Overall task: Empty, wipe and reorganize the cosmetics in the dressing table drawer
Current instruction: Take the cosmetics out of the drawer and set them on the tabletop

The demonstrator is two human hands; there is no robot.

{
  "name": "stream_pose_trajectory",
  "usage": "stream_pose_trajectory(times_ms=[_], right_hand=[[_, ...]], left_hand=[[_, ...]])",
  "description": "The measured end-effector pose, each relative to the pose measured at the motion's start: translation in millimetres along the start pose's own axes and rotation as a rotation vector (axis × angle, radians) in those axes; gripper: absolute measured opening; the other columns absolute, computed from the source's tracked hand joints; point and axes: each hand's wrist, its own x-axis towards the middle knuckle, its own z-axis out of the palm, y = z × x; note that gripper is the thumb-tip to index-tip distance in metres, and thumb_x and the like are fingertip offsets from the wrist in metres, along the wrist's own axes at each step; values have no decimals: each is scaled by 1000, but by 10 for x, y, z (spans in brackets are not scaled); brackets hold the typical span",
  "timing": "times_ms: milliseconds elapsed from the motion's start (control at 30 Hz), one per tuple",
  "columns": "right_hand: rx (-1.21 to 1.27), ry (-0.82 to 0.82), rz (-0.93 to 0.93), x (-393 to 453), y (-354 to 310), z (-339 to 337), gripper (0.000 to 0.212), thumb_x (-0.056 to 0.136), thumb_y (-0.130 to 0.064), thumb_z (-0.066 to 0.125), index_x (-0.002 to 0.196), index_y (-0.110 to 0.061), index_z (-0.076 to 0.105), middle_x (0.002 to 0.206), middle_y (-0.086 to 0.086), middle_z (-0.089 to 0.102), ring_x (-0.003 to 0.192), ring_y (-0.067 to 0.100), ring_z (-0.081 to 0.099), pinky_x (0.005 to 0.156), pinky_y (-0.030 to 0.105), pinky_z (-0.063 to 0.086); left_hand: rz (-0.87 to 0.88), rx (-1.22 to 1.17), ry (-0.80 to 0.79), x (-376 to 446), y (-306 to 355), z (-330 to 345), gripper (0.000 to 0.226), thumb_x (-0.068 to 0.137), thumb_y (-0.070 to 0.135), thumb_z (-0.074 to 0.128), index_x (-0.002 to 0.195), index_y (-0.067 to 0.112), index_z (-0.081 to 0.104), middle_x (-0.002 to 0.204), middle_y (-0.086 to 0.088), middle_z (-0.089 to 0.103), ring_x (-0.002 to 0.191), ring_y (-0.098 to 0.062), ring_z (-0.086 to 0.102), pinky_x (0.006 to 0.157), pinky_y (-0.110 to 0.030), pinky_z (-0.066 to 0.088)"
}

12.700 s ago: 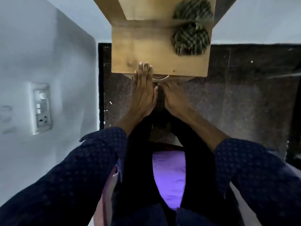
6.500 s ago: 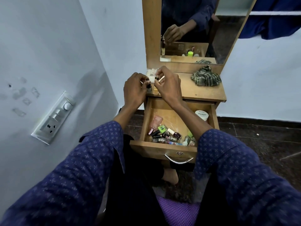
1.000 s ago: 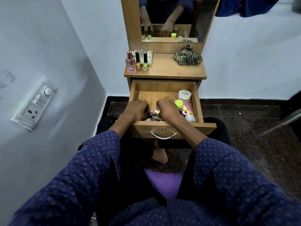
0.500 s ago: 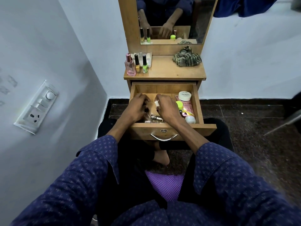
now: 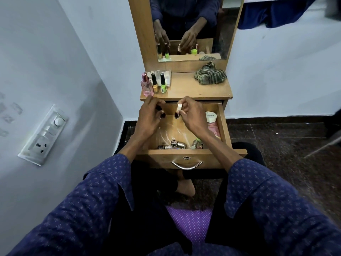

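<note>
Both hands are lifted above the open drawer (image 5: 224, 126), each closed around a small bottle taken from it. The right hand (image 5: 191, 114) pinches a bottle with a white cap (image 5: 178, 110); its long axis stands close to upright, cap up and dark body below the fingers. The left hand (image 5: 150, 115) is curled around something small and dark (image 5: 162, 115); it looks like another nail polish bottle, but the fingers hide most of it, so I cannot tell how it is turned.

Taking the drawer as the landmark: the desk (image 5: 193, 87) top lies just behind its back edge and a little above it. At the desk's left end a pink perfume bottle (image 5: 146, 85), an orange polish (image 5: 155, 84) and a green polish (image 5: 163, 84) already stand in a row. That row lies straight ahead of the left hand, which is nearly touching the desk's front edge and is the nearer of the two. The right hand is over the middle of the drawer, so it would have to travel forward and to the left to reach the same row.

A striped cloth (image 5: 210, 75) sits at the desk's right end, behind the drawer's right corner. More bottles (image 5: 174, 145) lie on their sides against the drawer's front wall, and a white-lidded jar (image 5: 211, 115) and pink tube rest along its right wall. Emptying looks well underway but not finished.
</note>
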Motion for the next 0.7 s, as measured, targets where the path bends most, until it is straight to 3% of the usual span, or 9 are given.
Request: stream_pose_trajectory(times_ms=[167,467,700], right_hand=[[-2,85,-58,477,-269,-138,29,83,-14,85,104,-24,67,90,-12,68,72,0,66,64,28,59],[-94,83,-76,1047,-318,24,30,83,-11,83,107,-23,67,94,-7,72,81,12,70,69,41,61],[-109,-4,-121,1209,-278,133,33,87,1,71,110,-21,65,102,1,69,86,18,68,73,44,60]], left_hand=[[12,13,141,430,31,-122,31,90,1,74,116,16,65,118,1,60,105,-9,63,92,-27,57],[-9,84,143,787,37,-79,30,88,-5,72,108,17,65,112,4,59,99,-15,64,85,-38,59],[-31,103,146,876,30,-53,29,86,-6,69,106,16,65,111,3,59,97,-14,61,83,-37,57]])
